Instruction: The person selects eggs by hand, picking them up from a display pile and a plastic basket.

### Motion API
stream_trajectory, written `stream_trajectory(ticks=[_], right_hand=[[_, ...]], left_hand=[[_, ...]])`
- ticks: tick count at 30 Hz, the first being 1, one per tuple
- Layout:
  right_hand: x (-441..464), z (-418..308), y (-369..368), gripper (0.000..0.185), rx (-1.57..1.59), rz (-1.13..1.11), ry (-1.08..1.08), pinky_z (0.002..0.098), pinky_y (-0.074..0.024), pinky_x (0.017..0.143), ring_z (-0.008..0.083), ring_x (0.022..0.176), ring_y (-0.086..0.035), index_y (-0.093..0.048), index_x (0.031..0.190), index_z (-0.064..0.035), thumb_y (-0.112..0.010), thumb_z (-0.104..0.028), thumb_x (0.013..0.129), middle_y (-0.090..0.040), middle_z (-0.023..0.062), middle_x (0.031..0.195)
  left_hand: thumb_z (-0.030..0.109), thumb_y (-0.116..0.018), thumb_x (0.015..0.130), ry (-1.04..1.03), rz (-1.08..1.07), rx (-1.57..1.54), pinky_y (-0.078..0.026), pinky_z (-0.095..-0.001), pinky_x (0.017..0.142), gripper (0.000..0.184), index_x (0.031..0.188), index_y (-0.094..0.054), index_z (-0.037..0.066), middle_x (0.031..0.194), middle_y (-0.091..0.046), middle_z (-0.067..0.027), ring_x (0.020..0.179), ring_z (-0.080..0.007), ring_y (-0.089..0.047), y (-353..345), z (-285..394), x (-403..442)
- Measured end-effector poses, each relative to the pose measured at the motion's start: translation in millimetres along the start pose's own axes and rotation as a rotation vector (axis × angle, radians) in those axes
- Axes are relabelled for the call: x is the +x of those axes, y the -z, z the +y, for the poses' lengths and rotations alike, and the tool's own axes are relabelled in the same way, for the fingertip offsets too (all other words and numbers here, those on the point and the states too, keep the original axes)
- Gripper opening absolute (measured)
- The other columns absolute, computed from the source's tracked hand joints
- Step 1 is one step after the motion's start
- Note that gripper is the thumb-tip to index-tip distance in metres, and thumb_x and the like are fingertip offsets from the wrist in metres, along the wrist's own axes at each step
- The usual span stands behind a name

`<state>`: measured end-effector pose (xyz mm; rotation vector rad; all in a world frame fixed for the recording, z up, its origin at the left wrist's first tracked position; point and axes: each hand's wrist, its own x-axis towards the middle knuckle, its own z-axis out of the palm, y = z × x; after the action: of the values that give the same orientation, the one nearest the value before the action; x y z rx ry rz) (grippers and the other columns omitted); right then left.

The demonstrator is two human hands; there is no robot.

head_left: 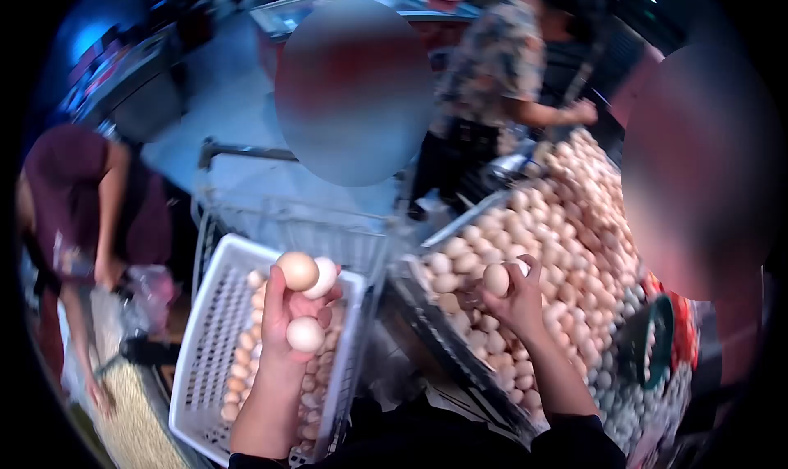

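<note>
My left hand (289, 317) is curled around several eggs (305, 334) and is held over a white plastic basket (190, 346). More eggs (240, 370), brown and pale, lie inside that basket. To the right, my right hand (519, 301) grips an egg (496, 279) between its fingers, with part of a second pale egg showing behind the fingertips. Beneath this hand spreads a large heap of eggs (566, 247) in a dark-edged bin (447, 362).
The basket rests on a metal cart (287, 215). A person in a patterned shirt (501, 59) reaches over the heap's far side. Another person in a purple top (70, 190) bends over grain (131, 403) at left. A green basket (669, 338) stands among bluish eggs (632, 395).
</note>
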<state>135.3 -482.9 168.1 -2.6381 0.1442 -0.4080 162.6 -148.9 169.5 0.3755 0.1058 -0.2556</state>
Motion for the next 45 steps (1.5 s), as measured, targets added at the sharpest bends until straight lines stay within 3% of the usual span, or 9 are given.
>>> stream_trajectory(ticks=[8,10,14,16,22,31,32,39,45], right_hand=[[-62,163,89,0.053,-0.21,0.161,-0.538,0.0458,-0.0526,0.072,0.0363,0.09,-0.06,-0.06,0.107,-0.0085,-0.078,-0.039,0.068,-0.04,0.0212,0.123],[-62,172,89,0.048,-0.279,0.163,-0.529,0.0466,-0.052,0.074,0.0373,0.09,-0.06,-0.06,0.107,-0.0087,-0.077,-0.034,0.07,-0.038,0.0206,0.125],[-64,190,87,0.046,-0.279,0.064,-0.431,0.0463,-0.0499,0.08,0.0391,0.106,-0.051,-0.056,0.108,-0.0091,-0.076,-0.026,0.069,-0.037,0.0219,0.125],[-69,199,90,0.061,-0.199,0.082,-0.34,0.045,-0.0521,0.074,0.038,0.099,-0.052,-0.052,0.12,-0.0066,-0.078,-0.019,0.066,-0.038,0.0227,0.121],[-59,215,126,0.041,0.236,0.138,-0.432,0.0472,-0.0502,0.08,0.0398,0.097,-0.057,-0.056,0.109,-0.0103,-0.074,-0.024,0.075,-0.038,0.0218,0.122],[45,302,109,0.03,-0.207,-0.048,-0.318,0.047,-0.0492,0.075,0.0375,0.09,-0.058,-0.056,0.111,-0.0107,-0.057,-0.017,0.081,-0.044,0.0218,0.12],[47,306,106,0.034,-0.198,-0.093,-0.323,0.048,-0.0481,0.078,0.0379,0.093,-0.058,-0.056,0.115,-0.0115,-0.057,-0.02,0.082,-0.043,0.0221,0.123],[11,253,134,0.057,-0.025,0.329,0.009,0.0451,-0.0387,0.095,0.0357,0.113,-0.045,-0.047,0.128,-0.0077,-0.068,-0.021,0.076,-0.048,0.0191,0.122],[-36,200,170,0.071,0.3,0.305,0.13,0.0433,-0.0421,0.089,0.034,0.104,-0.052,-0.047,0.126,-0.002,-0.078,-0.028,0.067,-0.055,0.0168,0.114]], left_hand=[[0.017,-0.076,0.078,0.161,-0.328,0.997,-0.054,-0.0218,0.065,0.043,0.113,-0.054,0.002,0.097,-0.063,-0.0071,0.075,-0.0115,-0.062,-103,-255,77],[0.024,-0.082,0.071,-0.277,-0.472,1.529,-0.054,-0.0291,0.075,0.05,0.109,-0.058,0.003,0.11,-0.055,-0.0139,0.083,-0.0172,-0.06,-106,-328,100],[0.032,-0.08,0.069,-0.398,-0.543,1.72,-0.051,-0.0404,0.08,0.048,0.106,-0.06,0.008,0.122,-0.042,-0.0205,0.103,-0.0315,-0.054,-129,-414,117],[0.032,-0.079,0.068,-0.686,-0.668,1.827,-0.05,-0.0431,0.081,0.047,0.106,-0.061,0.01,0.122,-0.04,-0.022,0.102,-0.0369,-0.053,-129,-432,121],[0.034,-0.075,0.073,-0.576,-0.737,1.99,-0.05,-0.0458,0.085,0.045,0.109,-0.059,0.013,0.128,-0.036,-0.0231,0.112,-0.0427,-0.046,-130,-438,120],[0.033,-0.081,0.067,-0.766,-0.686,1.796,-0.052,-0.036,0.08,0.05,0.108,-0.064,0.011,0.13,-0.037,-0.0193,0.098,-0.0288,-0.058,-122,-417,123],[0.027,-0.073,0.078,-0.399,-0.539,1.659,-0.053,-0.0302,0.075,0.04,0.112,-0.06,0.009,0.125,-0.042,-0.0175,0.096,-0.0248,-0.061,-120,-413,119],[0.024,-0.04,0.099,0.338,-0.163,0.438,-0.05,-0.0225,0.058,0.04,0.136,-0.037,0.011,0.112,-0.057,-0.0176,0.092,-0.0245,-0.064,-166,-379,100],[0.029,-0.038,0.099,0.728,-0.313,0.274,-0.046,-0.041,0.095,0.041,0.132,-0.041,0.005,0.122,-0.054,-0.0161,0.112,-0.0285,-0.054,-187,-413,68]])
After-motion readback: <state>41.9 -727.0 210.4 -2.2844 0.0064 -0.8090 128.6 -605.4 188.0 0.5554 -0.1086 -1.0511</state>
